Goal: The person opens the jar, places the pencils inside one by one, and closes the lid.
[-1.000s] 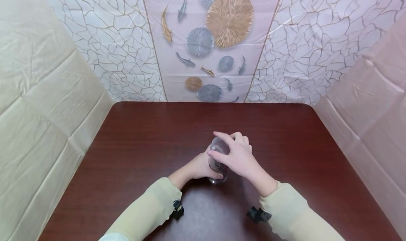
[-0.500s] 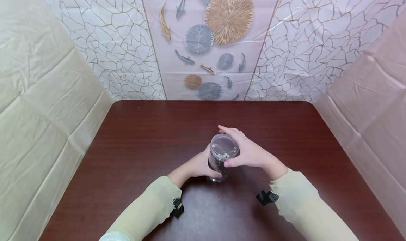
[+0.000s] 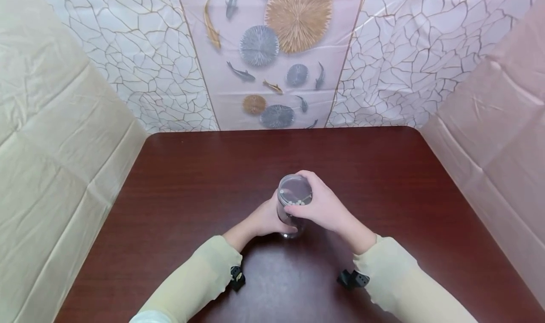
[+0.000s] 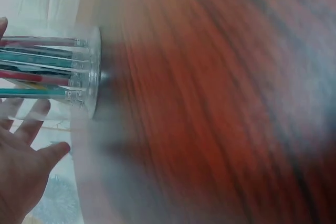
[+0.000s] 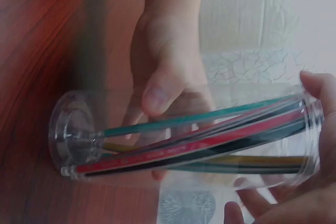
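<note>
A tall clear jar stands upright in the middle of the tabletop. Through its wall in the right wrist view, several slim pen-like sticks in red, black, green and yellow lean inside. My left hand grips the jar's body low down, thumb across the near side. At the top, my right hand holds the round clear lid, its thumb on the near rim and fingers round the far side. The left wrist view shows the jar's base and part of my left hand.
The dark red-brown table spreads out on all sides of the jar. A patterned cloth wall rises behind its far edge. Pale fabric panels slope along the left and right sides.
My right hand has swung outward around the lid, baring its top, then turned back inward with its thumb on the near rim. My left hand keeps its hold on the jar.
</note>
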The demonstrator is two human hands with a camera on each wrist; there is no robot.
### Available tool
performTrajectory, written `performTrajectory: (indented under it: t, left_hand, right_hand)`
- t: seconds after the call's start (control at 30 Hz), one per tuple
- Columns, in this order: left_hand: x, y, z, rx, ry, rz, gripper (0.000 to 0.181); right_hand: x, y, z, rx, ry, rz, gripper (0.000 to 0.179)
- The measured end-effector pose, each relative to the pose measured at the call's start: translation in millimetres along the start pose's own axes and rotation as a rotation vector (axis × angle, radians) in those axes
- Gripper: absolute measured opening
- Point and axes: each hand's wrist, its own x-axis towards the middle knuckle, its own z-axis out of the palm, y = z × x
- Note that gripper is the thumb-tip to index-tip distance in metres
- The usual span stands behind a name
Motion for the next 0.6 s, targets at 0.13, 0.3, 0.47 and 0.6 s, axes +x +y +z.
performTrajectory:
  t: [0.13, 0.3, 0.47, 0.6]
  left_hand:
    - [-1.8, -0.3, 0.9, 0.014, 0.001, -0.024, 0.108]
    - [-3.8, -1.0, 0.1, 0.047, -0.017, -0.050, 0.106]
    - [-4.3, -1.1, -1.7, 0.073, -0.029, -0.041, 0.103]
    - [-2.6, -0.7, -4.6, 0.086, -0.033, -0.027, 0.100]
  right_hand:
    - [-4.4, -5, 4, -0.033, 0.029, 0.049, 0.085]
    - [-9.7, 0, 2, 0.057, 0.012, 0.036, 0.109]
    - [-15.5, 11, 1, 0.174, 0.020, -0.037, 0.109]
    - [-16.2, 23, 3, 0.163, 0.029, -0.057, 0.106]
